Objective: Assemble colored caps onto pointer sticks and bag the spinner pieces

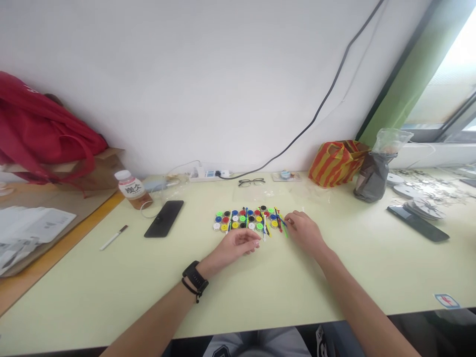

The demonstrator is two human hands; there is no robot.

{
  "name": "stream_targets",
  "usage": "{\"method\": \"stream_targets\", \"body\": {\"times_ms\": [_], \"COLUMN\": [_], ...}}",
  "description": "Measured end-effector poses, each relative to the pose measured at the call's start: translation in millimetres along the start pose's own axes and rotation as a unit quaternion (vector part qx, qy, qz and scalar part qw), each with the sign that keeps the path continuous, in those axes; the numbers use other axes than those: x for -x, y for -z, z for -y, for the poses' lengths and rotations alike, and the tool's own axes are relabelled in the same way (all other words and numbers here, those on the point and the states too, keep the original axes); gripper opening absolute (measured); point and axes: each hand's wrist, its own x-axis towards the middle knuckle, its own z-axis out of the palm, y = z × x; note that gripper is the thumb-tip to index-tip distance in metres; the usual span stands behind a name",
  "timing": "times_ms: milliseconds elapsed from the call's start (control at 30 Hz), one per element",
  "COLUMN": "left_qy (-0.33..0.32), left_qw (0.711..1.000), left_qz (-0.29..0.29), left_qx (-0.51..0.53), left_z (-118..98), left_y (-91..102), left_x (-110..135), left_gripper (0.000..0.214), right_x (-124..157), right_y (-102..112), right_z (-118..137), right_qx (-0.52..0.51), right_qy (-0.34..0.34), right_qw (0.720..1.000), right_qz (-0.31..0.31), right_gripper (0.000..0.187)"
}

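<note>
Several small round discs in white, black, red, blue, green and yellow (235, 218) lie in rows at the middle of the table. Thin coloured plastic sticks (265, 227) with shaped ends lie across and between them. My right hand (304, 230) is at the right end of the rows, its fingertips pinched at a thin blue plastic stick (282, 220). My left hand (241, 242) rests in front of the discs, palm turned inward and fingers loosely curved, with nothing visible in it. It hides part of the front row.
A black phone (164, 219), a white pen (113, 238) and a drink bottle (133, 190) are to the left. Glasses (251, 182) and a power strip (210, 173) lie at the back. Rightward are a striped bag (334, 163), a grey bag (374, 178) and another dark phone (418, 223).
</note>
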Motion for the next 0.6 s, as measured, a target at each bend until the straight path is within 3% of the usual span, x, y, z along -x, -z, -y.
{"method": "stream_targets", "body": {"times_ms": [400, 600], "left_qy": [0.003, 0.006], "left_qw": [1.000, 1.000], "left_qz": [0.003, 0.008], "left_qx": [0.001, -0.004], "left_z": [1.4, 2.0], "left_y": [0.1, 0.5], "left_x": [-0.6, -1.0], "left_gripper": [0.035, 0.034], "right_x": [-4.3, -6.0], "right_y": [-6.6, -5.4], "right_z": [5.7, 6.6], "right_qx": [0.003, 0.009], "right_qy": [-0.009, -0.015], "right_qw": [1.000, 1.000], "right_qz": [-0.008, -0.004], "right_gripper": [0.024, 0.017]}}
